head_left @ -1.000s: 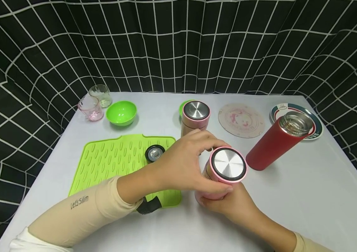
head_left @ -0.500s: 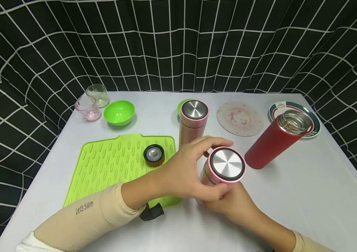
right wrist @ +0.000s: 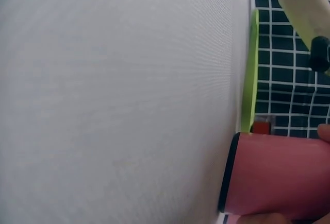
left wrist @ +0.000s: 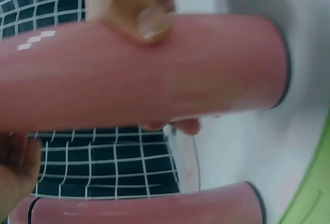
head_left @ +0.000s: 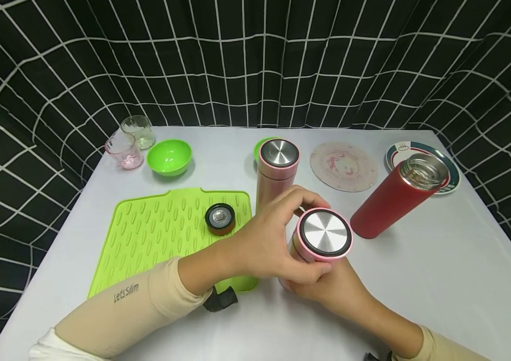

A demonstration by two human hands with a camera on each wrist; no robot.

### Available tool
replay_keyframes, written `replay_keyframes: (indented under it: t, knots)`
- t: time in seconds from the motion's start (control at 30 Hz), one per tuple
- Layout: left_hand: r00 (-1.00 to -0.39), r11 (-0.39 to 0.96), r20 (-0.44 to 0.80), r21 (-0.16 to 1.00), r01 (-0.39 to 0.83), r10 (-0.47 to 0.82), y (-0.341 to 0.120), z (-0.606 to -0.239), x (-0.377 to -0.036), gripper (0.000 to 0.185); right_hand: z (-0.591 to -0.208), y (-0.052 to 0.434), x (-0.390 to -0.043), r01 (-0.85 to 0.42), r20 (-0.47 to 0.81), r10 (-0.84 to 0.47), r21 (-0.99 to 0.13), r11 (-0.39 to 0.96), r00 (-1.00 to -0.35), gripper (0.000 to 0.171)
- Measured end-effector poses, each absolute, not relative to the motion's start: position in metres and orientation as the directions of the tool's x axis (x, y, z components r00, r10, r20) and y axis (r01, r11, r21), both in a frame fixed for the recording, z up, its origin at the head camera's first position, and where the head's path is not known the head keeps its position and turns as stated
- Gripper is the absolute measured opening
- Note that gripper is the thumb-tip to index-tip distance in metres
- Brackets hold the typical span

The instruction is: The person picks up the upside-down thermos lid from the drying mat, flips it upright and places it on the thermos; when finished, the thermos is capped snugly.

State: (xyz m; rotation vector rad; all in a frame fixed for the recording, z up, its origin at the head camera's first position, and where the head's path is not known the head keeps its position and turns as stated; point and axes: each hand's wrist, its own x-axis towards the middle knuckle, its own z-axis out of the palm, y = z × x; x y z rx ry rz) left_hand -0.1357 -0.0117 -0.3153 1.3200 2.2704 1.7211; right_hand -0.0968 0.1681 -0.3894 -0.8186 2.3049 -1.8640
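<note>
Both hands on the near pink steel flask with the brushed-metal, black-rimmed lid, which sits at table centre-front, tilted a bit toward the camera.

Left hand: fingers curled over the flask's upper end, thumb wrapped under the lid edge at the front. Firm grip around the lid area. Left wrist view confirms it: a fingertip pressed onto the pink barrel.

Right hand: below and in front of the flask, mostly hidden by it and by the left hand. It cups the lower body, fingers wrapped round it. Right wrist view shows only the flask's black-ringed end close above the white table, plus a sliver of a fingertip at the frame edge.

Around it:
- second pink flask with matching metal lid, upright, just behind the left hand
- red flask with open steel mouth, to the right, apart from the held one, standing partly on a round plate with a dark green rim
- round pale coaster with pink print between the second pink flask and that plate
- lime-green ribbed silicone mat on the left, with a small black-and-metal stopper on it near its right edge
- green plastic bowl, pink glass cup and clear glass cup at back left
</note>
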Motion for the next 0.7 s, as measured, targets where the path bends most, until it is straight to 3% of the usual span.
replay_keyframes:
  t: [0.53, 0.7]
  knots:
    - [-0.626, 0.01, 0.427, 0.821, 0.571, 0.653, -0.011, -0.316, -0.139, 0.076, -0.406, 0.175, -0.1, -0.366, 0.268, -0.434, -0.916, 0.161, -0.86, 0.047]
    - [-0.65, 0.025, 0.403, 0.838, 0.545, 0.644, -0.011, -0.317, -0.137, 0.085, -0.41, 0.177, -0.101, -0.341, 0.238, -0.429, -0.923, 0.179, -0.871, 0.05]
